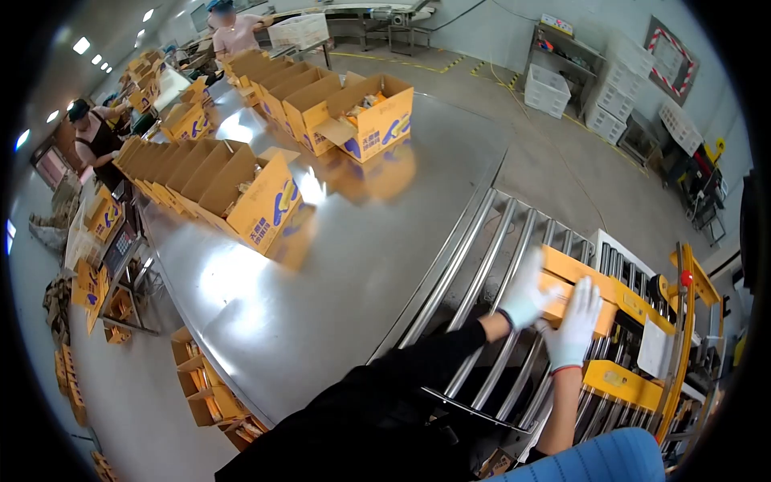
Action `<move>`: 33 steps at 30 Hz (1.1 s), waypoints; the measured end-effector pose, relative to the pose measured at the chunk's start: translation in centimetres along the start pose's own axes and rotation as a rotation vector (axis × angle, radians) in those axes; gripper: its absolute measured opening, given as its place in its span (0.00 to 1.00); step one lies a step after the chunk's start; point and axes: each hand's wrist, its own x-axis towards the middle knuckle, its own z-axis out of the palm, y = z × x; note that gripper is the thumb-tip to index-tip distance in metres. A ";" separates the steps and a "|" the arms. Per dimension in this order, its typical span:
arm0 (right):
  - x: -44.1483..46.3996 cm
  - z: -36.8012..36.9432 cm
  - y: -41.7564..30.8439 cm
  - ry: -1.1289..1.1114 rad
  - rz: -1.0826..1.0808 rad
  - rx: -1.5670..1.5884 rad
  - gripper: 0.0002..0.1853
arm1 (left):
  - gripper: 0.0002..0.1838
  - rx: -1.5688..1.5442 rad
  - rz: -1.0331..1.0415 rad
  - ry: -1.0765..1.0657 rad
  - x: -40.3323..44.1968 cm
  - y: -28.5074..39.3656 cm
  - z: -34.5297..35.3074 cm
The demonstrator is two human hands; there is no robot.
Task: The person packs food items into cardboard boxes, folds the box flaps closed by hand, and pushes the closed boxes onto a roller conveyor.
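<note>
A closed orange-yellow carton [607, 315] lies on the roller conveyor [480, 281], at the mouth of a yellow-railed machine. My left hand [526, 293], in a white glove and blurred by motion, is at the carton's near left side and top. On the carton's top, beside the seam between its flaps, rests my right hand [576, 321], also gloved, its fingers stretched out. Neither hand is wrapped round anything that shows.
Rows of open cartons [261, 201] stand on the steel table [361, 257], with more cartons [385, 116] behind. Two people work at the far left. The machine's yellow frame [683, 321] rises at the right. White crates [548, 90] stand by the wall.
</note>
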 end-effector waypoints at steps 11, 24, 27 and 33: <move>-1.0 0.3 -0.8 0.057 0.088 0.100 0.55 | 0.23 1.066 0.012 0.348 -3.0 3.1 -39.7; -4.8 -0.7 12.7 0.038 0.224 0.104 0.50 | 0.15 1.176 -0.156 0.065 -3.8 3.7 -44.1; -7.0 1.0 11.0 0.175 0.091 0.108 0.42 | 0.20 0.536 -0.055 0.375 -3.3 5.4 -42.4; -4.9 -6.3 -12.4 -0.190 -0.434 0.692 0.54 | 0.31 -0.054 -0.578 -0.086 -8.3 5.2 -41.6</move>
